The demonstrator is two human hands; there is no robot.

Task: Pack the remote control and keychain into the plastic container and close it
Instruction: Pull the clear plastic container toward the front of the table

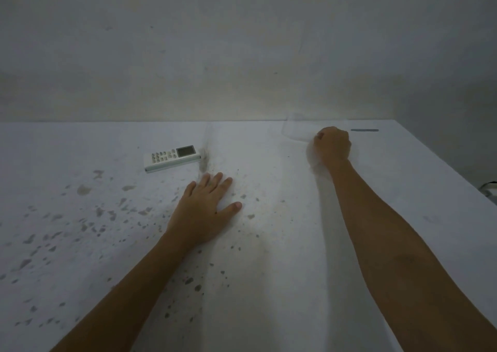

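A white remote control [172, 158] with a small screen lies on the white table [269, 244], left of centre. A dark blurred smear [203, 159] sits at its right end; I cannot tell whether it is the keychain. My left hand [205, 211] rests flat on the table just below the remote, fingers spread, holding nothing. My right hand [333, 146] is clenched at the far right of the table, on a faint clear plastic container [297, 129] that is barely visible around and to the left of the fist.
The table is speckled with dark stains on its left half. A short dark strip [364, 130] lies near the back edge, right of my fist. The table's right edge [457, 171] runs diagonally, with a cable [489, 187] beyond it. A plain wall stands behind.
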